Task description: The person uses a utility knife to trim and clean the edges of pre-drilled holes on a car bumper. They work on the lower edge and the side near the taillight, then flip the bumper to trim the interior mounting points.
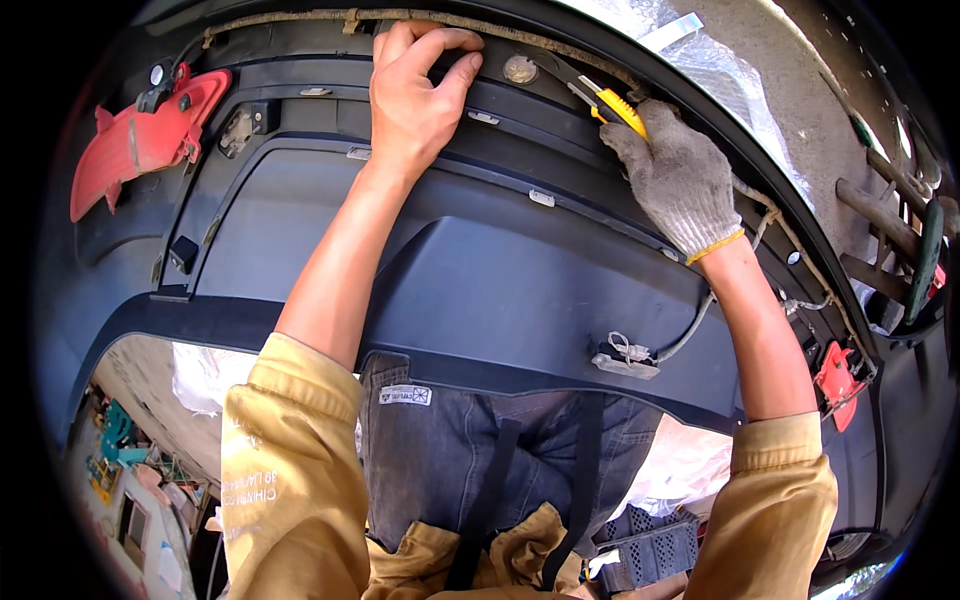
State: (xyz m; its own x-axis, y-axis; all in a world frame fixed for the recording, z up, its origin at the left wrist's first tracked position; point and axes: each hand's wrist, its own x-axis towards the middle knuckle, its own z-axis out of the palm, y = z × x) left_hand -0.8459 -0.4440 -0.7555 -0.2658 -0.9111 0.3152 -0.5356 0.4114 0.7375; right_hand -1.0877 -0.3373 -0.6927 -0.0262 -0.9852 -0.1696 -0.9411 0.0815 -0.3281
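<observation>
The inner side of a large dark car bumper [560, 275] spreads out in front of me. My bare left hand [418, 95] is at its far edge, fingers curled and thumb bent in, against the taped wiring harness [300, 17]; what the fingertips pinch is hidden. My right hand [685, 175], in a grey knitted glove, is closed around a yellow utility knife [622, 112]. Its blade points up and left, close to a round silver disc [520, 69] in the bumper. The harness passes behind the gloved hand and on down the right side.
A red lamp [150, 140] sits at the left end of the bumper, another red lamp [840, 385] at the right. A connector with cable [627, 358] lies near the middle. Clear plastic wrap [725, 95] and wooden poles [880, 215] lie beyond the far edge. A black crate [650, 550] stands below.
</observation>
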